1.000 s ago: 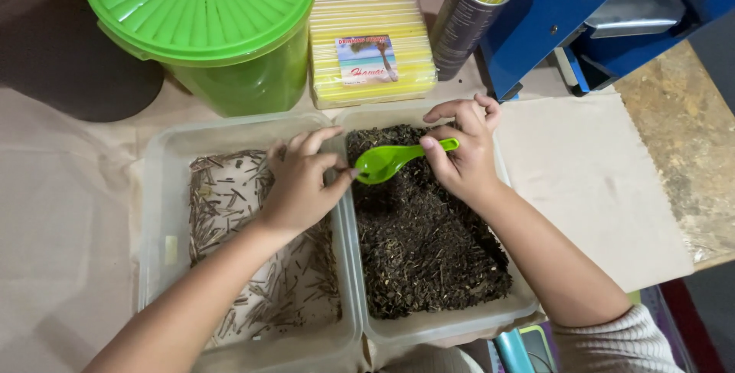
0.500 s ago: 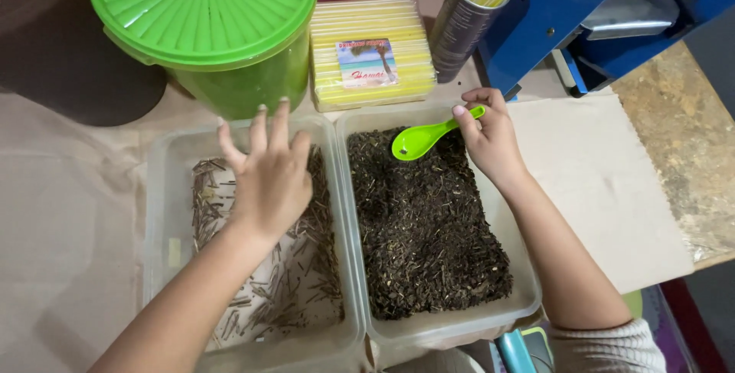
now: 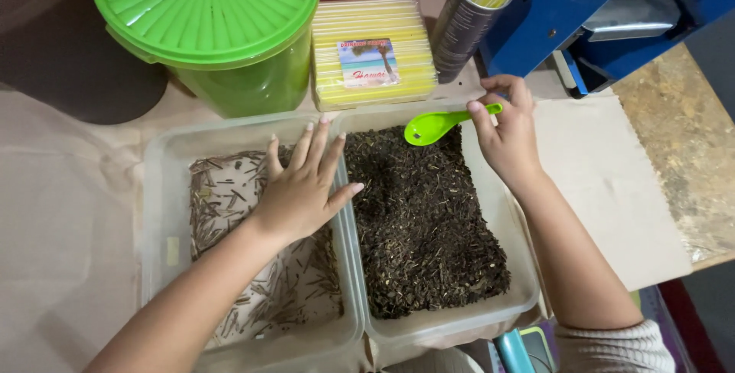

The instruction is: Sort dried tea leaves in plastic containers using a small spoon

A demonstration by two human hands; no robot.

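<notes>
A dark round mat lies at the far left on the bench, which is covered with a pale sheet. Beside it stands a green bucket with a ribbed green lid.

Nearer the person, a clear tub holds thin pale sticks. The left hand lies flat over the far right part of this tub, its grip spread wide and holding nothing; the fingers point away from the person and the thumb reaches over the rim toward the next tub. The sticks lie under and to the left of that grip.

Touching it on the right is a second tub, filled with dark crumbled leaf. Beyond the two tubs lies a pack of yellow straws, and a dark can of yellow straws stands right of it.

The right hand hovers over the far right corner of the second tub. Its grip is pinched on the handle of a green spoon, whose bowl points left of the grip, just above the leaf.

Beyond this hand stands a blue machine; a sheet of card lies to the grip's right.
</notes>
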